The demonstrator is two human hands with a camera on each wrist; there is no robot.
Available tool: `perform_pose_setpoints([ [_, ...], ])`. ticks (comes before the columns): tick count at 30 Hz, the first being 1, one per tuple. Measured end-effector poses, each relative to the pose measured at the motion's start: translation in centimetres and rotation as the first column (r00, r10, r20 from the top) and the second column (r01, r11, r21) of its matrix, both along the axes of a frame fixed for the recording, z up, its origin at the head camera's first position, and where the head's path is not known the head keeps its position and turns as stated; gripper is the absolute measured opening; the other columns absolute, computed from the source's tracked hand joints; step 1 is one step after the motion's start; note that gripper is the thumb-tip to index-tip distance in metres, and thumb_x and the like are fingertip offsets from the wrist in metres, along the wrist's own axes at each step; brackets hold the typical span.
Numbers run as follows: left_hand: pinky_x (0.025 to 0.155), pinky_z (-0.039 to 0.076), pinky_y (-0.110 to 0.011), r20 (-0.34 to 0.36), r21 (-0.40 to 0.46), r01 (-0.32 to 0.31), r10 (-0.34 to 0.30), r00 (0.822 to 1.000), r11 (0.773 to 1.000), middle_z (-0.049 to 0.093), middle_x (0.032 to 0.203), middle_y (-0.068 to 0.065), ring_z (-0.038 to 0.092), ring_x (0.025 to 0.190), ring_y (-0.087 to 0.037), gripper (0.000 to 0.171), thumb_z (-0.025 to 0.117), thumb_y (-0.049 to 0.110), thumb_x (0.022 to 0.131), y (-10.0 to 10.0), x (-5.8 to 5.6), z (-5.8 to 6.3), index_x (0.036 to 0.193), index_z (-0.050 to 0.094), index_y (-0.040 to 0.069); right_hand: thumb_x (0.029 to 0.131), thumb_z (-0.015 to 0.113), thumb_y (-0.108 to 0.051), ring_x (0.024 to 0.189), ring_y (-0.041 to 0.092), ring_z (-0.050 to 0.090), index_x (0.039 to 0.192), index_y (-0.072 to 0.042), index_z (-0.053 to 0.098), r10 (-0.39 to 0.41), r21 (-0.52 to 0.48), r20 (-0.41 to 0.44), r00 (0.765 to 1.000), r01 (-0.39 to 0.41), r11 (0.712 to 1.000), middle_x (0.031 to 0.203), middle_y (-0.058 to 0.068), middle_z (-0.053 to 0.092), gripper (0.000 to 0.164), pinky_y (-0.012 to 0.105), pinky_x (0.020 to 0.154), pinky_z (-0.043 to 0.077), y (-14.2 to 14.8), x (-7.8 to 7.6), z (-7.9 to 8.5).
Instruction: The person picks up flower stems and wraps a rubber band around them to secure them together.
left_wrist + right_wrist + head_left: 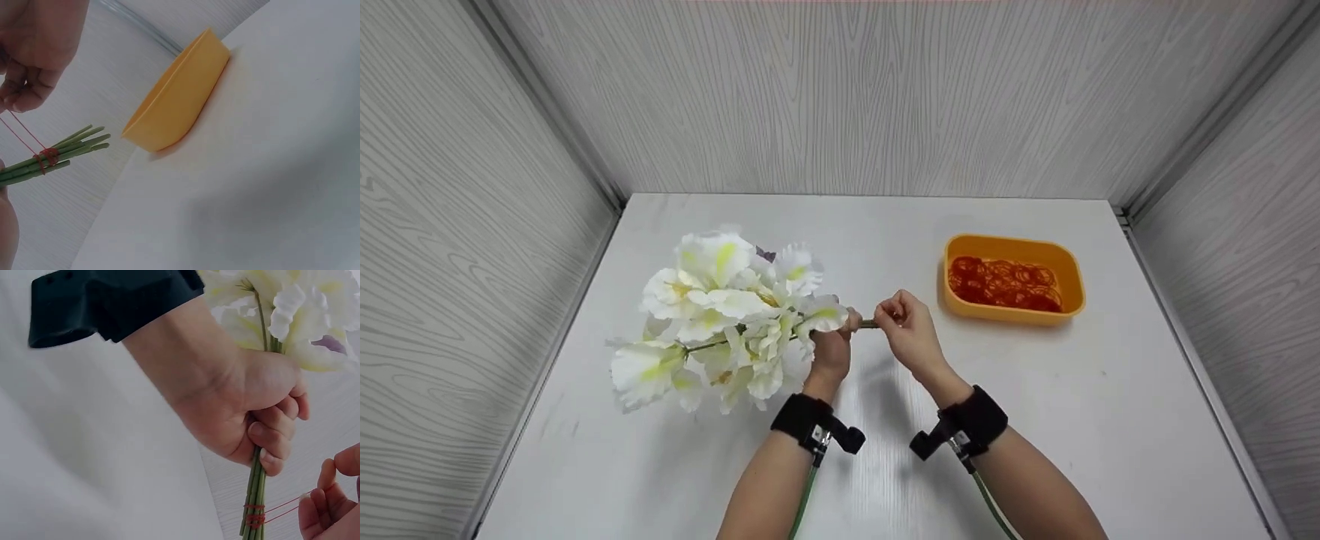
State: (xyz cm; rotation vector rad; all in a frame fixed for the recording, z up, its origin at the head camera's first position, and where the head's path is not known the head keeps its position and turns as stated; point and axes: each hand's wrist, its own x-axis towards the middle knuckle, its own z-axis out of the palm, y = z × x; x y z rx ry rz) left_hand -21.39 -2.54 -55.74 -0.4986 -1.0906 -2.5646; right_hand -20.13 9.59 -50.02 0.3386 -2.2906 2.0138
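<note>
A bunch of white artificial flowers [735, 307] with yellow centres points left over the table. My left hand [253, 405] is curled round its green stems [256, 489], below the blossoms. Near the cut ends, a red rubber band [49, 156] is wound about the stems. From there, two stretched strands run to my right hand [911, 330], whose thumb and fingers pinch the loop, as the left wrist view shows. The flower heads partly cover my left hand in the head view.
An orange-yellow plastic box [1012, 315] stands at the right back of the white table [1110, 420]. Many red rubber bands [1001, 283] lie inside it. Grey wood-grain panels [840, 97] enclose the table at the back and both sides.
</note>
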Motion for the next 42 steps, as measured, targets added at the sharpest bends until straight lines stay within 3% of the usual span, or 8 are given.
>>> perform_pose_setpoints([
  [3,0.056,0.021,-0.03,0.034,0.164,0.028,-0.033,0.999,0.986,0.015,0.055,-0.006,0.018,0.051,-0.02,0.04,0.043,0.035,0.092,-0.1,-0.1,0.0,0.066,0.027,0.009,0.084,0.059,0.001,0.073,0.013,0.044,0.072,-0.004,0.043,-0.017,0.176,-0.131,0.991,0.04,0.984,0.075,0.002,0.049,0.021,0.027,0.064,0.036,0.0,0.2,-0.7],
  [7,0.054,0.023,-0.028,0.117,0.37,-0.005,-0.042,0.992,0.929,0.012,0.055,-0.003,0.016,0.051,-0.018,0.04,0.031,0.015,0.097,-0.5,-0.3,0.3,0.059,0.017,0.009,0.085,0.06,-0.002,0.07,0.011,0.048,0.075,-0.009,0.048,0.009,0.246,-0.213,0.977,0.045,0.968,0.074,-0.002,0.055,0.018,0.024,0.055,0.032,-0.1,0.8,-1.5],
  [11,0.053,0.024,-0.027,0.198,0.484,-0.047,-0.057,0.978,0.874,0.013,0.054,-0.001,0.016,0.049,-0.017,0.041,0.022,0.013,0.097,-1.0,-0.7,1.0,0.057,0.015,0.01,0.088,0.058,-0.006,0.074,0.013,0.053,0.078,-0.006,0.048,0.059,0.172,-0.208,0.976,-0.023,0.985,0.081,0.003,0.062,0.014,0.02,0.051,0.031,-0.4,1.5,-2.5],
  [14,0.053,0.022,-0.027,0.21,0.563,-0.057,-0.075,0.975,0.824,0.012,0.053,-0.001,0.015,0.049,-0.016,0.041,0.021,0.013,0.097,-1.3,-0.9,1.8,0.057,0.015,0.011,0.089,0.055,-0.006,0.087,0.022,0.056,0.079,0.001,0.042,0.136,-0.018,-0.14,0.981,-0.14,0.99,0.089,0.012,0.062,0.019,0.024,0.061,0.042,-0.3,1.9,-3.3],
  [19,0.053,0.02,-0.027,0.199,0.646,-0.057,-0.097,0.975,0.761,0.011,0.053,0.0,0.014,0.049,-0.016,0.04,0.018,0.012,0.096,-1.5,-0.9,2.9,0.057,0.014,0.012,0.09,0.052,-0.001,0.103,0.03,0.052,0.077,0.004,0.027,0.23,-0.405,0.028,0.973,-0.2,0.892,0.092,0.017,0.059,0.028,0.036,0.068,0.048,0.3,1.6,-4.7],
  [26,0.052,0.019,-0.026,0.189,0.714,-0.033,-0.147,0.971,0.7,0.011,0.051,0.001,0.013,0.048,-0.015,0.04,0.022,0.012,0.094,-0.9,-0.6,3.2,0.055,0.014,0.012,0.086,0.057,0.001,0.085,0.022,0.055,0.074,-0.01,0.032,0.161,-0.66,0.253,0.954,0.048,0.75,0.086,0.013,0.06,0.03,0.026,0.053,0.043,0.3,0.8,-5.2],
  [31,0.052,0.018,-0.026,0.176,0.724,-0.012,-0.168,0.97,0.689,0.011,0.051,0.0,0.013,0.048,-0.015,0.041,0.02,0.013,0.094,-0.8,-0.6,3.2,0.054,0.013,0.012,0.087,0.053,0.006,0.071,0.019,0.058,0.072,-0.014,0.025,0.1,-0.713,0.362,0.927,0.206,0.671,0.076,0.01,0.059,0.038,0.023,0.046,0.036,0.4,0.2,-4.7],
  [42,0.055,0.018,-0.027,0.109,0.73,0.084,-0.238,0.965,0.678,0.011,0.053,0.001,0.013,0.049,-0.014,0.039,0.024,0.013,0.093,-1.3,-0.2,2.9,0.055,0.014,0.013,0.084,0.048,0.013,0.062,0.02,0.058,0.076,-0.012,0.022,0.011,-0.556,0.454,0.891,0.274,0.785,0.067,0.013,0.056,0.037,0.026,0.052,0.045,1.8,-1.5,-2.9],
])
